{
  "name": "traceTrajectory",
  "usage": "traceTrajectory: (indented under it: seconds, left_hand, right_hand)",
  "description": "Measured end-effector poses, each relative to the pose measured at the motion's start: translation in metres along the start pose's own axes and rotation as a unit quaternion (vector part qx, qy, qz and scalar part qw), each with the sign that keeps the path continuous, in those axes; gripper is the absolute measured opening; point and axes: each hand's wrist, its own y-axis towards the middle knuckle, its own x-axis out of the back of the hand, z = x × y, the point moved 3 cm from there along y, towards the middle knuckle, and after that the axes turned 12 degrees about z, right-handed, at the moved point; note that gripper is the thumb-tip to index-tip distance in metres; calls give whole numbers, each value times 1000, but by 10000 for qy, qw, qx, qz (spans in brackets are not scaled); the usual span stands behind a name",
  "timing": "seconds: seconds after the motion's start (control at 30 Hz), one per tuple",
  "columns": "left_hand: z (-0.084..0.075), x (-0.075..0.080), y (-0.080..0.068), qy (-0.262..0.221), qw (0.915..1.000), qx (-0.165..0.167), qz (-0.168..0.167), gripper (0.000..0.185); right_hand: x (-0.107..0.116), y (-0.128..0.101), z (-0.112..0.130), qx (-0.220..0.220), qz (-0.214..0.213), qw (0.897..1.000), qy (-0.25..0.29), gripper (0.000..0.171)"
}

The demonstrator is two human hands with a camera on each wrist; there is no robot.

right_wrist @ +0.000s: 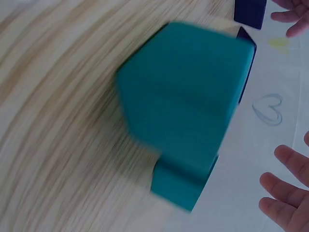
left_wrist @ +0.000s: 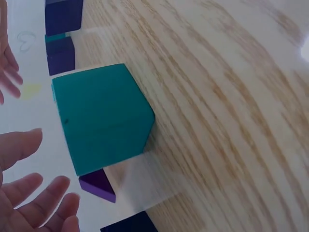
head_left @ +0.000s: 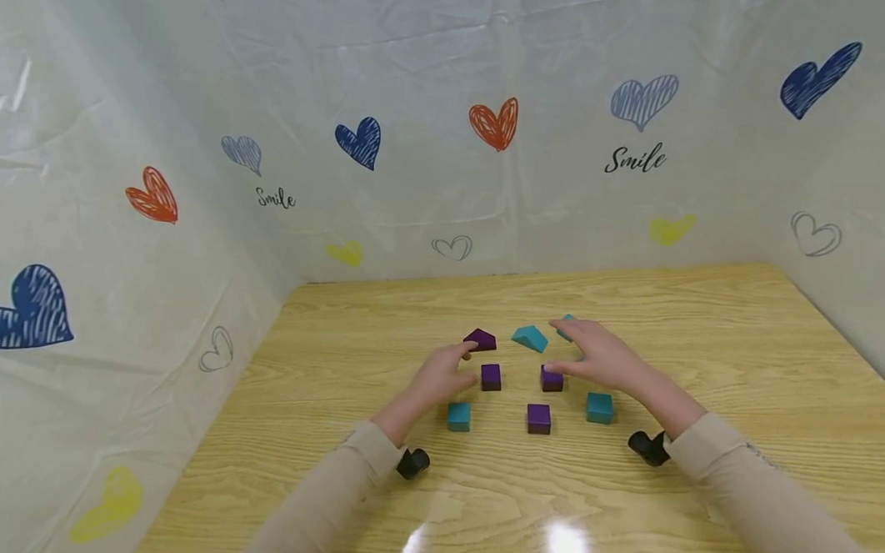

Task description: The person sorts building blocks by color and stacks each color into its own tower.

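My left hand (head_left: 437, 378) hovers at the left side of a loose group of blocks, fingers apart and holding nothing. Around it are a purple wedge-shaped block (head_left: 480, 341), a purple cube (head_left: 491, 378) and a teal block (head_left: 458, 417), which looms large in the left wrist view. My right hand (head_left: 605, 358) reaches over the group's right side with spread fingers, its thumb overlapping another purple cube (head_left: 552, 380). Beyond its fingertips a teal block (head_left: 566, 325) is partly hidden. A teal wedge (head_left: 529, 338) lies between the hands. In the right wrist view, the fingers (right_wrist: 285, 191) grip nothing.
A further purple cube (head_left: 538, 420) lies nearer the front, with a teal block (head_left: 599, 408) to its right under the right forearm. The wooden table (head_left: 289, 486) meets white sheeting (head_left: 416, 200) printed with hearts at the back and sides.
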Motion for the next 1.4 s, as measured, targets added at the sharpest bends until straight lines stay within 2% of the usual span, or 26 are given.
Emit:
traceTrajectory:
  seconds: [0.2, 0.33, 0.7, 1.0, 1.23, 1.4]
  left_hand:
    - [-2, -6, 5, -28, 9992, 316, 237, 55]
    - [0, -8, 8, 71, 9988, 436, 225, 52]
    - [1, -10, 14, 242, 9985, 419, 248, 37]
    - [-2, -10, 14, 418, 9982, 382, 216, 31]
    - [-7, -10, 15, 431, 9979, 407, 244, 33]
    - [-9, -13, 18, 143, 9984, 482, 273, 36]
  right_hand:
    - [-14, 23, 22, 299, 216, 9992, 181, 67]
    - [-23, 37, 35, 413, 432, 9982, -42, 57]
    - [-42, 67, 47, 144, 824, 9958, -361, 42]
    - [-44, 75, 51, 85, 977, 9944, -397, 19]
    - [-42, 73, 51, 68, 1024, 9944, -270, 20]
    - [-42, 70, 46, 84, 1006, 9947, -209, 22]
